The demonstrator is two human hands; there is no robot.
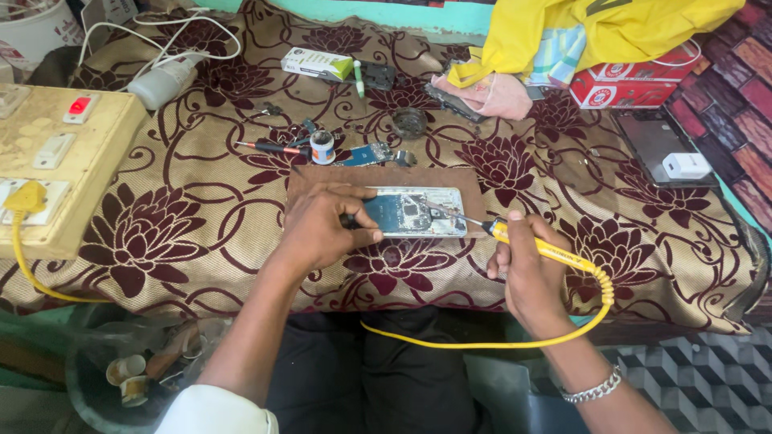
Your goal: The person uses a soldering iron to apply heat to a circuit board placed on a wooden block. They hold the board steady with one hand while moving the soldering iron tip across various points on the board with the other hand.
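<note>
An opened phone (418,210), its circuit board exposed, lies on a brown wooden board (450,178) on the cloth-covered table. My left hand (322,225) rests on the phone's left end and grips a small dark tool against it. My right hand (527,269) holds a yellow soldering iron (547,251), whose thin metal tip reaches onto the phone's right part. A yellow cord (498,341) loops from the iron below the table edge.
A switchboard (56,153) with a yellow plug stands at left. A screwdriver (269,147), a small tin (322,147), a loose circuit board (366,154), boxes, a yellow cloth (595,28), a dark tablet (655,145) and a white charger (686,165) lie around. A bin (121,378) sits lower left.
</note>
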